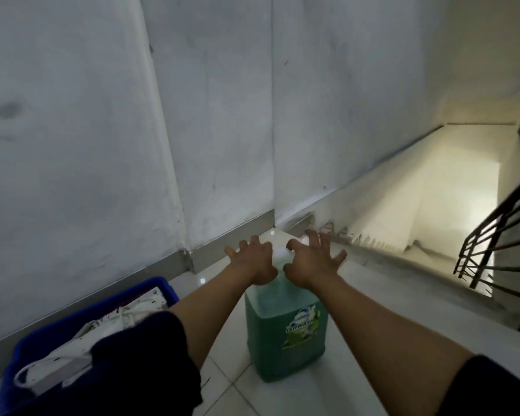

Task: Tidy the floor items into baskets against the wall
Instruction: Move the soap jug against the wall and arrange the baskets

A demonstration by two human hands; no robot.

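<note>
A pale tiled floor [357, 298] meets a grey wall [102, 145]; stairs [433, 205] drop away at the right. The green dishwash jug [285, 328] stands at lower centre. The left hand [254, 261] and right hand [311, 261] hover above it, fingers spread, holding nothing. The blue basket [81, 322] against the wall at lower left is partly hidden by a dark sleeve [144, 361].
</note>
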